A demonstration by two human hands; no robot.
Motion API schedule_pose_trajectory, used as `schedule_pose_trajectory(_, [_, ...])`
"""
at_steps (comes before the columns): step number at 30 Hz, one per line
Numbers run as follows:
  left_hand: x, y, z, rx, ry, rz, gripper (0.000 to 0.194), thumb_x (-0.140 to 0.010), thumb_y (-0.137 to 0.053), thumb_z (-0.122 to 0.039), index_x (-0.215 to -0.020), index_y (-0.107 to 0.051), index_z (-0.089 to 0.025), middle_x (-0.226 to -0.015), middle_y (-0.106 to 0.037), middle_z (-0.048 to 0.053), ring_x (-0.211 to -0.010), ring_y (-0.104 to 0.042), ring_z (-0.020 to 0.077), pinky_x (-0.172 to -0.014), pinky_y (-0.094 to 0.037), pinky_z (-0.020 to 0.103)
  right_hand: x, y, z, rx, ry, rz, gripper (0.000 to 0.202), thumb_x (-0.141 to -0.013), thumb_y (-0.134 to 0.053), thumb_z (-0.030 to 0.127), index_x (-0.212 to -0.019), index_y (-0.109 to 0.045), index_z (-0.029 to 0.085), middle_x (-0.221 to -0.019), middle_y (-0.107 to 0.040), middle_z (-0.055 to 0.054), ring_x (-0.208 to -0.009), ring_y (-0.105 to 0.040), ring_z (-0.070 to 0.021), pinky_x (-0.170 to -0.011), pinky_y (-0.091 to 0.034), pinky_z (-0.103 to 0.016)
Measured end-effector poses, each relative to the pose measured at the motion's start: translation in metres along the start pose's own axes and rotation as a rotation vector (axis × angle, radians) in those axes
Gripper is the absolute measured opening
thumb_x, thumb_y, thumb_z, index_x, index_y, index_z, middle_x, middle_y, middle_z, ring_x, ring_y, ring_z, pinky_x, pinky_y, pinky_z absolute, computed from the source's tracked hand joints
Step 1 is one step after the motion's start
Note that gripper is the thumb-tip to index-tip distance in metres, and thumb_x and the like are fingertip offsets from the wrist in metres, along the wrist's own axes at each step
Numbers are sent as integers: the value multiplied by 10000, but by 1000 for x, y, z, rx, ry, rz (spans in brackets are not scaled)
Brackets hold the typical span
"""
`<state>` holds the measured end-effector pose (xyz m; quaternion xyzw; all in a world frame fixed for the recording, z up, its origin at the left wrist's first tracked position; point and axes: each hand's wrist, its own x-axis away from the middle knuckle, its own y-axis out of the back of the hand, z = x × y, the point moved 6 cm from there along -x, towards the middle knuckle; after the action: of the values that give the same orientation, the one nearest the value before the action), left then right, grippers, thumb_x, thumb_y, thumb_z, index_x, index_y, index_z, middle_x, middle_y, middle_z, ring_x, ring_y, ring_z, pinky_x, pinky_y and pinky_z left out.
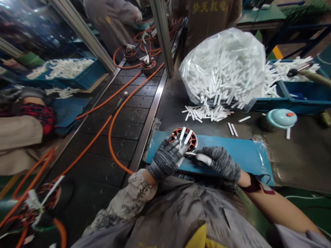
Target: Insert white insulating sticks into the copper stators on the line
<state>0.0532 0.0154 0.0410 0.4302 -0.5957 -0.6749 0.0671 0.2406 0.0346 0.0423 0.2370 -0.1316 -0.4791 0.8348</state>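
A round stator with copper windings (pixel 191 140) rests on a blue mat (pixel 232 150), two white sleeves (pixel 187 137) standing up from it. My left hand (pixel 167 159), in a grey striped glove, lies against the stator's near left side, its fingers closed together around its edge; what they pinch is hidden. At the near right side, my right hand (pixel 216 161), gloved the same way, has thumb and fingertips closed on a thin white sleeve (pixel 190 153) that reaches toward the left fingers.
Beyond the mat, a plastic bag of white tubes (pixel 224 65) spills onto the table. Blue bins (pixel 297 103) and a lidded cup (pixel 281 119) sit to the right. Left runs a conveyor (pixel 124 127) with orange hoses (pixel 111 131) and more stators (pixel 148 67). Other people work nearby.
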Motion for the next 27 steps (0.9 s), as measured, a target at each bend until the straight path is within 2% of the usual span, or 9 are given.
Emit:
schedule_pose_trajectory(3, [2,-7,-4,-1,7,34,417,-910,-640,-200,-1326,-673,-196,-1197,-755,121,-1230,-663,282,-1219,-387,589,1,-9,-16,-227,-171,-46,504,-1038,-449,559,-775,-698,208,-652,-708,-10,-572,-628,-146,-594,-497,-266])
schedule_pose_trajectory(6, [3,-11,-7,-19,16,25,412,-913,-645,-212,-1323,-672,-183,-1232,-744,131,-1233,-665,286,-1200,-423,577,5,-7,-25,7,-197,-235,438,-1035,-463,530,-895,-737,218,-774,-764,-53,-658,-679,-189,-661,-527,-311])
schedule_pose_trajectory(8, [3,-9,-5,-10,22,8,399,-924,-642,-232,-1318,-670,-178,-1255,-737,128,-1235,-666,276,-1195,-439,549,10,-6,-20,218,-83,-306,357,-1032,-491,480,-1011,-751,237,-890,-789,-75,-766,-714,-217,-734,-542,-340])
schedule_pose_trajectory(11, [0,-3,0,71,10,-7,437,-939,-626,-239,-1366,-631,-150,-1281,-727,132,-1239,-665,255,-1206,-439,502,18,-6,-7,468,176,-357,287,-1012,-552,391,-1169,-724,222,-901,-774,-93,-799,-694,-238,-752,-541,-373])
schedule_pose_trajectory(14, [-2,2,5,128,11,12,501,-935,-626,-224,-1430,-586,-162,-1292,-724,115,-1245,-661,248,-1221,-426,480,21,-8,4,700,345,-388,241,-999,-553,221,-1158,-733,226,-852,-755,-93,-789,-662,-229,-751,-505,-374])
schedule_pose_trajectory(16, [-2,2,6,112,7,17,523,-923,-638,-217,-1442,-586,-196,-1270,-735,99,-1241,-662,259,-1217,-429,493,15,-9,6,738,323,-328,224,-1013,-548,233,-1100,-754,228,-811,-752,-90,-752,-654,-216,-717,-475,-351])
schedule_pose_trajectory(19, [0,-1,3,53,-26,-3,523,-907,-638,-194,-1429,-604,-205,-1237,-747,99,-1219,-669,269,-1203,-444,504,-1,-7,3,608,124,-171,320,-1050,-507,418,-1044,-755,216,-766,-752,-71,-677,-654,-193,-647,-441,-307])
schedule_pose_trajectory(22, [-1,-5,0,1,-32,-34,449,-920,-612,-199,-1367,-650,-193,-1213,-756,101,-1193,-677,264,-1178,-471,502,-20,-6,-1,479,-47,-4,425,-1063,-432,518,-1019,-743,231,-742,-753,-35,-613,-652,-163,-603,-428,-270])
schedule_pose_trajectory(27, [-9,-7,-5,-28,-80,-97,282,-929,-617,-231,-1171,-736,-147,-1105,-778,125,-1141,-695,280,-1094,-544,511,-51,-3,-4,518,-13,113,478,-1013,-482,600,-880,-753,229,-640,-705,-56,-536,-614,-185,-537,-403,-292])
